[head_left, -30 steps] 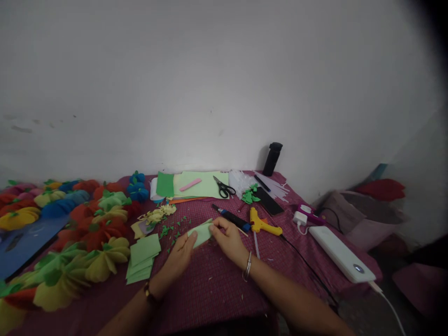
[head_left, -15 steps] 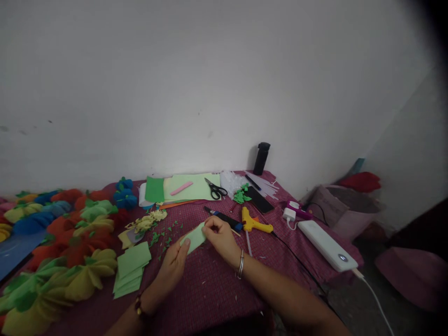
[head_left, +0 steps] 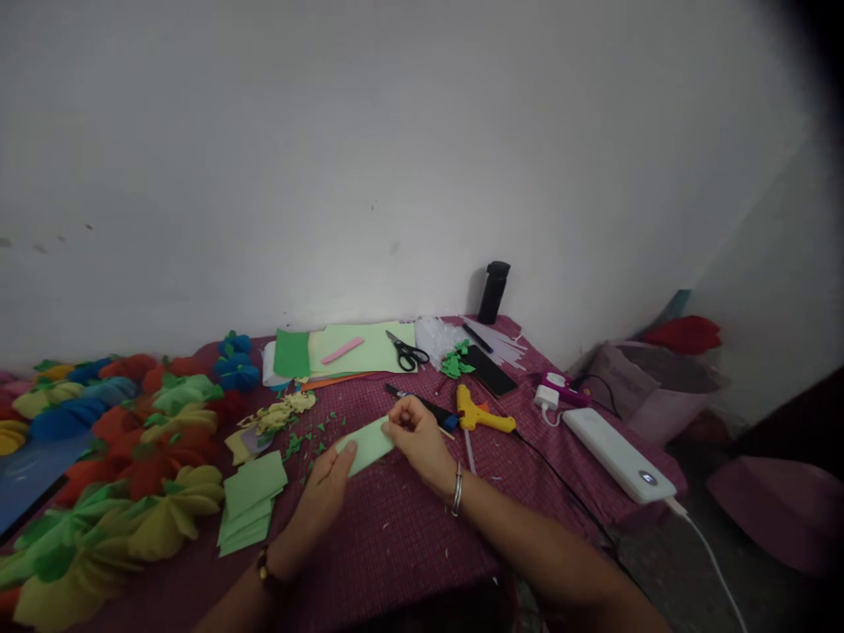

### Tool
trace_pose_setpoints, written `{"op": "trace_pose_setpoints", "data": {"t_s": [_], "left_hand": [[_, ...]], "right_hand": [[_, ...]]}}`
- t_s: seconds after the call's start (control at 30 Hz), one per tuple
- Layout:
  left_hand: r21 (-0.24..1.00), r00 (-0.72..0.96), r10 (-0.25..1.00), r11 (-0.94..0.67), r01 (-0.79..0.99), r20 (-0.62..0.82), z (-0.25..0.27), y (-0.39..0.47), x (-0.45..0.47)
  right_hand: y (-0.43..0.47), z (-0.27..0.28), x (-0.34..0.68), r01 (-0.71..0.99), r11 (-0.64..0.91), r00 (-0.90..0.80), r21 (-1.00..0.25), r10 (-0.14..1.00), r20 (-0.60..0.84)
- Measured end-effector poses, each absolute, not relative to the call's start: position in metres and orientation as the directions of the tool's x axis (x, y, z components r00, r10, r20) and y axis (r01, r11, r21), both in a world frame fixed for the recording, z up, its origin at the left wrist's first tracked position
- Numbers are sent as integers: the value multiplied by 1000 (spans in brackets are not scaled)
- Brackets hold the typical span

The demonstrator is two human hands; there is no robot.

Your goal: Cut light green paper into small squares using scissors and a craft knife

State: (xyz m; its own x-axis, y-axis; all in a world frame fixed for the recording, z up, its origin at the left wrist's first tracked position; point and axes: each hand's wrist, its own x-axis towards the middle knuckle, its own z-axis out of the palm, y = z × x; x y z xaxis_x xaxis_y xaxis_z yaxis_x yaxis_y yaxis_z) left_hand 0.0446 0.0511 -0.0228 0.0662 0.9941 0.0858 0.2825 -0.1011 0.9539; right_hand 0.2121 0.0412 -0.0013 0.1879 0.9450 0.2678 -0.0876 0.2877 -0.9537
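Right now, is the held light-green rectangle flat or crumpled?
Flat: the light-green rectangle shows a smooth face and straight edges between left hand and right hand. Folded double? Cannot tell.

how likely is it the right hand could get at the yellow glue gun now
Probably yes: the yellow glue gun lies on the purple cloth near the right hand, with nothing seen on top of it, though that hand would likely have to release the pale green piece.

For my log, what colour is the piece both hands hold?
The piece is pale green, clearest in the head view.
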Motion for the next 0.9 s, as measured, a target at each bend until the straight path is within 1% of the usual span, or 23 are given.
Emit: {"op": "trace_pose_setpoints", "data": {"t_s": [0.1, 0.17, 0.33, 0.43, 0.5, 0.57, 0.7, 0.8, 0.9], "left_hand": [[974, 301, 952, -113, 197, 49, -15, 58, 45], [970, 412, 909, -150, 192, 59, -11, 61, 46], [919, 492, 865, -268, 290, 97, -11, 60, 48], [910, 529, 844, -283, 304, 86, -11, 57, 50], [906, 514, 852, -293, 307, 102, -9, 56, 50], [897, 459, 876, -313, 313, 146, -8, 56, 50], [877, 343, 908, -355, 324, 241, -8, 57, 49], [863, 282, 915, -376, 336, 288, -11, 57, 49], [842, 260, 906, -412, 349, 335, -15, 57, 50]], "right_hand": [[42, -1, 215, -77, 285, 126, -955, 953, 275], [41, -1, 216, -49, 271, 69, -961, 961, 267], [39, -3, 214, 16, 255, -79, -967, 964, 253], [39, -5, 214, -13, 221, -143, -975, 965, 221], [40, -6, 214, -76, 185, -142, -980, 971, 195], [40, -8, 214, -135, 146, -140, -980, 976, 165], [40, -17, 207, -165, 35, -249, -986, 965, 76], [39, -25, 197, -213, -13, -330, -977, 942, 60], [39, -27, 191, -250, -44, -317, -967, 948, 39]]}}
